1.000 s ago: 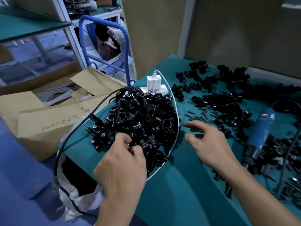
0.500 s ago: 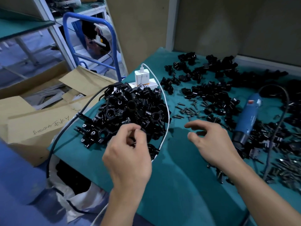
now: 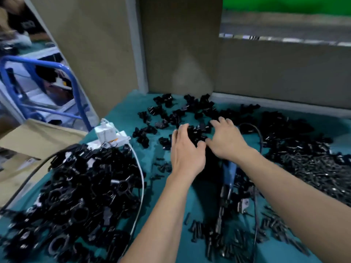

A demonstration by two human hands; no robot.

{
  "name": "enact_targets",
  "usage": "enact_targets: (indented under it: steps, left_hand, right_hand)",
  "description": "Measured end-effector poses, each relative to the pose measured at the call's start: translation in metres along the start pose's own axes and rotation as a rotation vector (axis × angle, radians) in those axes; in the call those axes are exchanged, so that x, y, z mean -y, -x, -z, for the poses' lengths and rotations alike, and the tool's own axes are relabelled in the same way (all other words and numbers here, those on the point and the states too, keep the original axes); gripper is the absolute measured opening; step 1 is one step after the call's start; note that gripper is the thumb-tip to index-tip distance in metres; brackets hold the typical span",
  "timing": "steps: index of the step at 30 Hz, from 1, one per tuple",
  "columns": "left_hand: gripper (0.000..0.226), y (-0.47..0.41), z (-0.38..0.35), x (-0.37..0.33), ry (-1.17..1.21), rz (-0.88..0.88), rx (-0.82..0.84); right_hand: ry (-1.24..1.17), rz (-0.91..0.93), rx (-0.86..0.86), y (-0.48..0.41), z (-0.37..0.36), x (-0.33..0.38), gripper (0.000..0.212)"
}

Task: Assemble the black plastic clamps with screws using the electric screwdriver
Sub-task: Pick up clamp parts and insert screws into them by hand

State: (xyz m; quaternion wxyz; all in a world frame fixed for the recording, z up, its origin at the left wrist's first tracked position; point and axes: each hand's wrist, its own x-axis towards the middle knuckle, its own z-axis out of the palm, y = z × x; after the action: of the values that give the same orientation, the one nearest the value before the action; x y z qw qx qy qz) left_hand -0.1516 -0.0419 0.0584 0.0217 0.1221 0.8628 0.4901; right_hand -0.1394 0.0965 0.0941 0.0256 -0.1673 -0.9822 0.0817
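The left hand is lying open, fingers straight, on a loose cluster of small black plastic clamp pieces on the teal bench. The right hand is arching over the same cluster; whether it is gripping a piece, I cannot tell. The blue electric screwdriver is lying under the right forearm, mostly hidden. Blur is smearing the dark screws at right.

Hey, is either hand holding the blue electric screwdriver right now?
No, the electric screwdriver lies on the table, while the left hand and right hand are on black clamp pieces beyond it.
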Motion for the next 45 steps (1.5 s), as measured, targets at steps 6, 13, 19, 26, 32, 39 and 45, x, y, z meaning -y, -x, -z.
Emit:
enact_targets:
  steps: [6,13,19,26,32,39,45]
  left_hand:
    - [0.085,-0.086,-0.024,-0.002,-0.293,0.033,0.079]
    - [0.049,-0.132,-0.045,0.01,-0.582,-0.022,0.169]
    - [0.045,-0.134,-0.046,0.018,-0.408,0.032,0.053]
    - [0.042,-0.112,-0.033,0.007,-0.205,-0.088,-0.196]
    - [0.008,-0.061,0.005,-0.026,0.582,0.149,0.055]
    - [0.023,0.035,0.015,-0.026,0.98,0.186,0.442]
    - [0.029,0.088,0.018,-0.012,0.62,0.148,0.311]
  right_hand:
    - [-0.035,-0.089,0.194,-0.088,0.014,-0.036,0.09]
    - [0.132,0.078,0.461,-0.132,-0.016,-0.021,0.053]
    - [0.122,0.104,0.31,-0.126,-0.025,-0.007,0.034]
    - [-0.109,0.047,0.244,-0.074,0.002,-0.033,0.078]
    - [-0.919,-0.048,0.066,0.008,0.034,-0.032,0.055]
    - [-1.05,-0.081,-0.083,0.107,0.012,-0.01,0.045]
    - [-0.944,-0.169,-0.111,0.16,0.004,-0.022,0.028]
